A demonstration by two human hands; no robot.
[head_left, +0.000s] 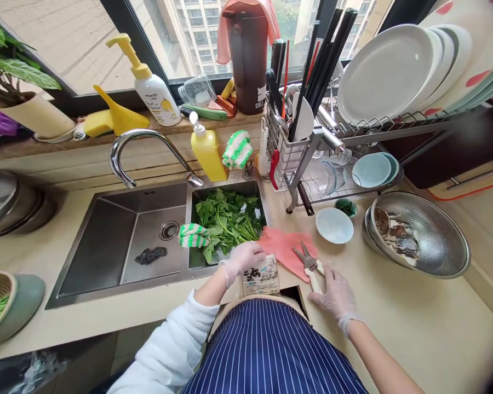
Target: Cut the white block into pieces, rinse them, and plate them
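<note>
My left hand (245, 259), in a clear plastic glove, has its fingers curled over the top edge of a printed packet (261, 278) at the counter's front edge. Its fingertips are partly hidden. Gloved the same way, my right hand (337, 294) has thumb and fingers around the white handles of a pair of kitchen scissors (311, 265). The metal blades are slightly apart, pointing toward the back. Under them lies a flat pink sheet (281, 245), cloth or plastic. Leafy greens (225, 219) fill the small sink basin just beyond my left hand.
A striped cloth (194, 236) hangs on the sink divider, and a dark scrubber (150, 255) lies in the large basin. Right of the sink stand a white bowl (334, 225), a steel colander (423, 235) and a dish rack (378, 137). An open drawer (294, 298) shows below the counter.
</note>
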